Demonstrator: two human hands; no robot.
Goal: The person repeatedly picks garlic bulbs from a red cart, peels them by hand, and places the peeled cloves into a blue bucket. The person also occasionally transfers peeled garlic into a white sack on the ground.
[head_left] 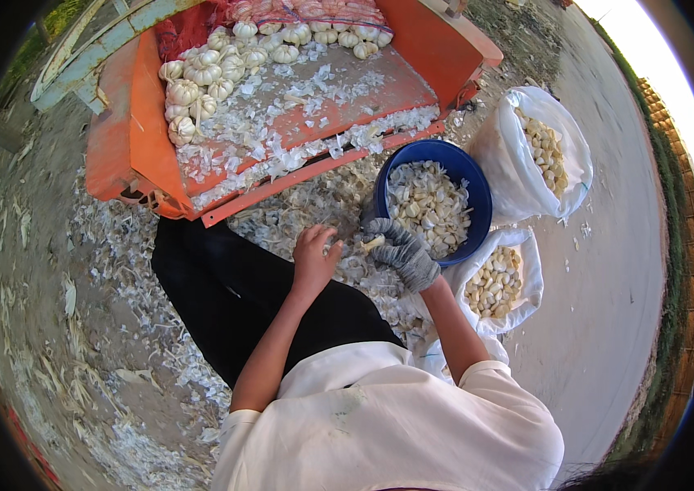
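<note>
My right hand (406, 255), in a grey knit glove, is closed at the near left rim of a blue bucket (484, 214). From its fingers pokes a short pale garlic stem (373, 243); whether cloves are still on it is hidden by the glove. My left hand (315, 260) is bare and hovers over my lap, left of the glove. Its fingers are loosely bent with a gap to the thumb, and nothing shows between them. Inside the bucket lie loose garlic cloves (433, 204) mixed with papery skins.
Ahead, an orange metal cart bed (314, 127) holds piled garlic bulbs (208, 74), red mesh sacks (314, 12) and scattered skins. Right of the bucket stand a large white sack (498, 168) and a smaller white sack (533, 282), both with cloves. Skins litter the ground (134, 360).
</note>
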